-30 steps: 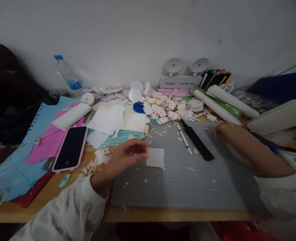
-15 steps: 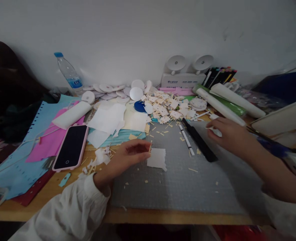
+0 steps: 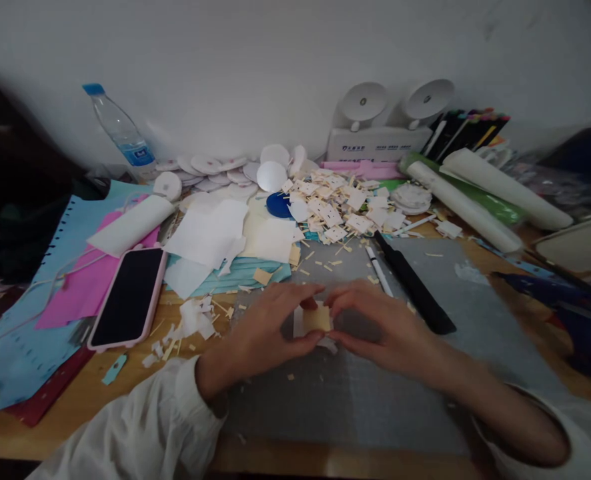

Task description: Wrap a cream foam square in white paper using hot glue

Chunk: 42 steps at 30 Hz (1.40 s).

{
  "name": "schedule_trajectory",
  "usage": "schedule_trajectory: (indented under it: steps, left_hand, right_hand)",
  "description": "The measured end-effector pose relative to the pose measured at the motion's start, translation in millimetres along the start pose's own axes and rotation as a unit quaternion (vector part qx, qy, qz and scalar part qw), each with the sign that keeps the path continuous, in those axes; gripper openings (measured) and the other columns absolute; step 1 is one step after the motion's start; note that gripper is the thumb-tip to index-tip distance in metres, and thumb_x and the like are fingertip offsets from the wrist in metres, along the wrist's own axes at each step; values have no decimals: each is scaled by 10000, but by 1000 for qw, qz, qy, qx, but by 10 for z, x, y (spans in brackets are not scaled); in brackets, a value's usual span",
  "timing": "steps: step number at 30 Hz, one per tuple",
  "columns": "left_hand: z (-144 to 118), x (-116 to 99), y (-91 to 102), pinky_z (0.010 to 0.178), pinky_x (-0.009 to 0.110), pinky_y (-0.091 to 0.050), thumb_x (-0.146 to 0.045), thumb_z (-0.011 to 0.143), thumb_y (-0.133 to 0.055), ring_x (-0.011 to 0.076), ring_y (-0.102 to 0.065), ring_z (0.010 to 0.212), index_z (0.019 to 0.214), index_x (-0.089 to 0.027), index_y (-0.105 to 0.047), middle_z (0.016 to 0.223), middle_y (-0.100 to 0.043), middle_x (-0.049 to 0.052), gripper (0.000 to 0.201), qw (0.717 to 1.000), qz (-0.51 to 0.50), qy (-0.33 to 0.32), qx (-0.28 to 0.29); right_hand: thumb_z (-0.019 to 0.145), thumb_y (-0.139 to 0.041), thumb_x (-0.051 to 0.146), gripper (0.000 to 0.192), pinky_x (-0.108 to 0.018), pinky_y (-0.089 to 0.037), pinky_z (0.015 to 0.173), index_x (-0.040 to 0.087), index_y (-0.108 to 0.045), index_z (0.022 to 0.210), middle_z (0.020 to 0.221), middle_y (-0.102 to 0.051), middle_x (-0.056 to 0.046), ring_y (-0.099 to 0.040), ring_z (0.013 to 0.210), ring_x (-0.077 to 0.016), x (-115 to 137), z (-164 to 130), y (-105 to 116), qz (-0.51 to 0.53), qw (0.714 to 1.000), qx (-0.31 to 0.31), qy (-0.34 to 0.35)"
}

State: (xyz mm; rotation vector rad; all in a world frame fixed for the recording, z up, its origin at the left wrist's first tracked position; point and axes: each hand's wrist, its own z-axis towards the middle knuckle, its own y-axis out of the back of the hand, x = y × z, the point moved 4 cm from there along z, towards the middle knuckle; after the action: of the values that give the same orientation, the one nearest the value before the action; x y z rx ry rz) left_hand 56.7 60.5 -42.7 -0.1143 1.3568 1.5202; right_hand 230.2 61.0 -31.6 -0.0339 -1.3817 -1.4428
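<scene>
Together, the left hand [image 3: 265, 333] and right hand [image 3: 380, 323] pinch a small tan square piece [image 3: 317, 319] between their fingertips above the grey cutting mat [image 3: 375, 393], with a white paper scrap [image 3: 299, 323] beneath.

Both hands are bare: no gloves, rings or watch visible. The left hand [image 3: 260, 333] emerges from a loose white long sleeve [image 3: 140, 427], creased, gathered behind the wrist. The right hand [image 3: 380, 327] has a matching white sleeve [image 3: 575, 447], pushed well back up the forearm.

A phone [image 3: 128, 295] is laid left of the cutting mat [image 3: 375, 393]; a pile of cut squares [image 3: 338, 207] is heaped behind it, a water bottle [image 3: 118, 130] far left.
</scene>
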Motion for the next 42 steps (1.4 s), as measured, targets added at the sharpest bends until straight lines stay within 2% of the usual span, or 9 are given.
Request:
schedule_trajectory:
  steps: [6, 10, 13, 17, 22, 31, 42]
  left_hand:
    - [54, -19, -10, 862, 361, -464, -270, 830, -638, 215, -586, 983, 1239, -210, -460, 1079, -641, 76, 450, 997, 55, -39, 30]
    - [20, 11, 97, 970, 408, -406, -378, 819, -656, 253, -508, 1146, 1308, -193, -417, 1242, -565, 119, 575, 996, 77, -45, 32]
    - [-73, 94, 211, 969, 404, -398, -219, 822, -618, 247, -492, 1141, 1253, -186, -491, 1210, -579, 103, 451, 996, 76, -32, 17]
    - [-167, 153, 242, 900, 389, -412, -97, 787, -578, 224, -543, 1022, 1086, -190, -602, 1040, -662, 61, 314, 993, 82, -69, 38]
    - [-165, 161, 114, 950, 426, -380, -168, 801, -566, 246, -554, 1068, 1147, -194, -595, 1108, -679, 58, 348, 986, 105, -71, 106]
    - [-182, 139, 80, 997, 407, -296, -166, 810, -578, 225, -546, 1065, 1113, -170, -621, 1115, -691, 13, 306, 985, 114, -75, 109]
    - [-172, 144, 55, 998, 401, -290, -179, 815, -574, 221, -543, 1056, 1118, -156, -614, 1109, -688, 27, 306, 983, 122, -71, 114]
  right_hand:
    - [866, -590, 199, 163, -337, -508, 865, 234, -554, 1021, 1083, -599, -50, -568, 1036, -180, -45, -64, -54, -14, 1000, -18, 16]
    - [853, -599, 185, 156, -344, -525, 819, 246, -548, 988, 1039, -618, -44, -597, 984, -189, -142, -135, 3, -9, 998, -64, -13]
    - [850, -605, 165, 168, -346, -519, 826, 244, -558, 990, 1060, -619, -47, -597, 988, -182, -203, -179, 65, -13, 995, -93, -38]
    - [852, -612, 152, 174, -350, -513, 846, 239, -576, 999, 1089, -627, -47, -595, 1006, -179, -211, -201, 3, -28, 997, -69, -8]
    - [872, -593, 172, 183, -375, -517, 846, 245, -583, 1040, 1114, -646, -44, -599, 1016, -193, -232, -215, -155, -76, 996, -41, 21]
    - [885, -579, 161, 138, -356, -489, 832, 217, -594, 1011, 1105, -660, -34, -590, 990, -184, -218, -191, -208, -120, 992, -29, 36]
    - [903, -555, 175, 179, -358, -451, 809, 226, -622, 1061, 1081, -657, -35, -572, 986, -193, -242, -203, -256, -156, 987, 7, 46]
